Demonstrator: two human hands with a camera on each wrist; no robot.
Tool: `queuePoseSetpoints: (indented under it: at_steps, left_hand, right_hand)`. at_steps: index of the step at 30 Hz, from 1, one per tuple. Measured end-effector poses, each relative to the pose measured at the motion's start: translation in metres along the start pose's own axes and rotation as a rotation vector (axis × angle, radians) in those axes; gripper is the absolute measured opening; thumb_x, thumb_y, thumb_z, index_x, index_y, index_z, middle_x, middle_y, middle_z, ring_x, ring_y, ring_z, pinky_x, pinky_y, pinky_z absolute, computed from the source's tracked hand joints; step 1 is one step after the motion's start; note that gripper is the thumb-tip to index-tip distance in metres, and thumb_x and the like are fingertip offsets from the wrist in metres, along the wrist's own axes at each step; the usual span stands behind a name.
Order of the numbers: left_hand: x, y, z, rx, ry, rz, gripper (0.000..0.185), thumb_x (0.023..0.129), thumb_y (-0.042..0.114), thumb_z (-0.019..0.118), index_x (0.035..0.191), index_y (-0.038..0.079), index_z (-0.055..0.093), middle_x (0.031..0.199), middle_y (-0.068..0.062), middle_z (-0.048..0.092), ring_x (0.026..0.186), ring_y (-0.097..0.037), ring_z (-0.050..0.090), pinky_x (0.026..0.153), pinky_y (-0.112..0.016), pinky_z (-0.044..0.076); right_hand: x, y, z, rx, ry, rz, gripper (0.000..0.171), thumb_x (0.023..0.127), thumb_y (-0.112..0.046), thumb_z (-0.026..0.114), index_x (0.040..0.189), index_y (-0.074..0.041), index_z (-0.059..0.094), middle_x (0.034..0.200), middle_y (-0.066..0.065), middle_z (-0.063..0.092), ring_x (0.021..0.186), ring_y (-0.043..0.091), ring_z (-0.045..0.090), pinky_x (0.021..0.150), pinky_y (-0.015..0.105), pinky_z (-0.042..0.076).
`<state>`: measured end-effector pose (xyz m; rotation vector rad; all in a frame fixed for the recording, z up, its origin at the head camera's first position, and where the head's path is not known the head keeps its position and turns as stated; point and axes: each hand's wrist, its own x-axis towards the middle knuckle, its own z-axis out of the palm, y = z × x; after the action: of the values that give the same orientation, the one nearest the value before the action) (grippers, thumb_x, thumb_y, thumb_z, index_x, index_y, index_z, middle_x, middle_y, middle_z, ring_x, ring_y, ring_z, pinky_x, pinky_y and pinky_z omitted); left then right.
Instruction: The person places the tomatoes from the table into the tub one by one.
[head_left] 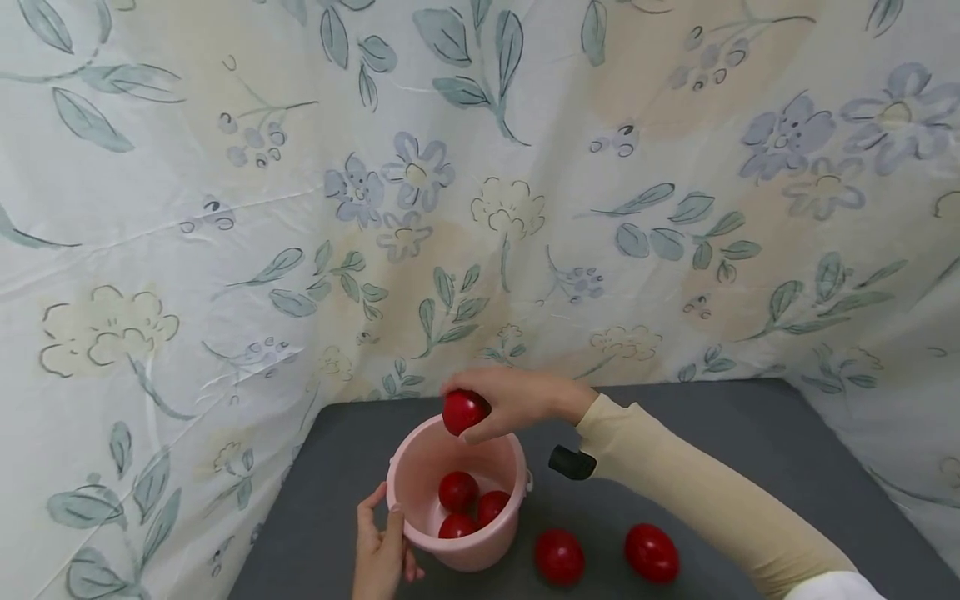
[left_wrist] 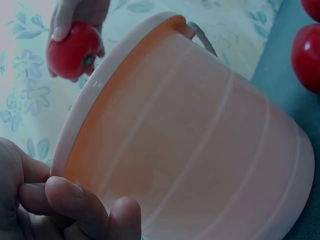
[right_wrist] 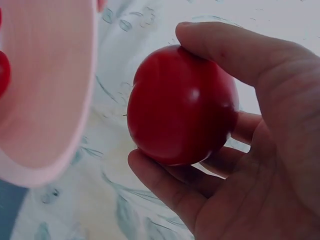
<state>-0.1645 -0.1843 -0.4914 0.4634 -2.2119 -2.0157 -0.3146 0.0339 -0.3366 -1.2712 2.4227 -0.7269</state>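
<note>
In the head view, the right hand (head_left: 517,402) is curled around a red tomato (head_left: 465,411) and holds it just above the far rim of the pink bucket (head_left: 480,550), with the fingertips and the thumb closing on it from both sides. The left hand (head_left: 384,546) rests on the near left side of the bucket, its thumb at the rim and its fingers bent along the wall. Three tomatoes in the bucket (head_left: 459,491) lie together on its bottom, and two loose tomatoes (head_left: 558,557) lie on the grey table (head_left: 750,450) just right of the bucket, apart from both hands. In the left wrist view, the fingers (left_wrist: 75,205) of the left hand are bent against the lower edge of the bucket's rim, touching it, and the right hand with its tomato shows at the top left, above the rim. In the right wrist view, the tomato sits between the thumb (right_wrist: 225,47) on top and the curled fingers below, in a firm grasp, and the rim of the bucket is just beside it at the left.
</note>
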Motion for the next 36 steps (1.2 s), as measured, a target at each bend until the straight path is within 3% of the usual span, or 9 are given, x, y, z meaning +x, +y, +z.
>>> queuePoseSetpoints:
  at_steps: [7, 13, 22, 28, 36]
  left_hand:
    - [-0.001, 0.003, 0.001, 0.018, -0.001, -0.012, 0.048, 0.109, 0.017, 0.037, 0.152, 0.009, 0.016, 0.048, -0.002, 0.047, 0.035, -0.009, 0.047, 0.046, -0.030, 0.053]
    - [-0.001, 0.004, 0.002, 0.023, -0.001, -0.016, 0.049, 0.109, 0.017, 0.036, 0.152, 0.009, 0.016, 0.048, -0.002, 0.046, 0.035, -0.009, 0.047, 0.046, -0.030, 0.053]
    - [-0.001, 0.003, 0.002, 0.009, -0.005, -0.014, 0.048, 0.108, 0.016, 0.036, 0.151, 0.009, 0.016, 0.048, -0.001, 0.045, 0.035, -0.009, 0.047, 0.046, -0.030, 0.053]
    - [-0.001, 0.003, 0.003, 0.004, -0.008, -0.021, 0.048, 0.109, 0.016, 0.035, 0.152, 0.009, 0.014, 0.047, -0.001, 0.044, 0.035, -0.008, 0.046, 0.046, -0.030, 0.052]
    - [0.000, 0.002, 0.002, -0.001, -0.010, 0.005, 0.048, 0.110, 0.017, 0.034, 0.152, 0.009, 0.013, 0.047, -0.001, 0.045, 0.035, -0.009, 0.045, 0.045, -0.030, 0.052]
  right_hand:
    - [0.001, 0.012, 0.031, 0.093, -0.059, 0.013, 0.068, 0.080, -0.028, 0.083, 0.141, -0.025, 0.053, 0.128, -0.007, 0.061, 0.115, 0.010, 0.055, 0.080, 0.020, 0.056]
    - [0.005, 0.024, 0.059, 0.216, -0.132, -0.030, 0.060, 0.081, -0.025, 0.082, 0.134, -0.027, 0.054, 0.123, -0.011, 0.061, 0.110, 0.003, 0.056, 0.079, 0.019, 0.057]
    - [0.012, 0.032, 0.088, 0.078, -0.137, -0.079, 0.059, 0.082, -0.031, 0.082, 0.135, -0.024, 0.057, 0.121, -0.011, 0.065, 0.105, -0.001, 0.058, 0.081, 0.015, 0.054]
    - [0.014, 0.036, 0.098, 0.037, -0.127, -0.058, 0.057, 0.080, -0.034, 0.082, 0.132, -0.028, 0.058, 0.119, -0.012, 0.065, 0.104, 0.000, 0.058, 0.081, 0.016, 0.054]
    - [0.015, 0.036, 0.107, -0.102, -0.123, -0.033, 0.058, 0.078, -0.042, 0.082, 0.131, -0.029, 0.061, 0.114, -0.016, 0.067, 0.098, 0.000, 0.058, 0.074, 0.017, 0.054]
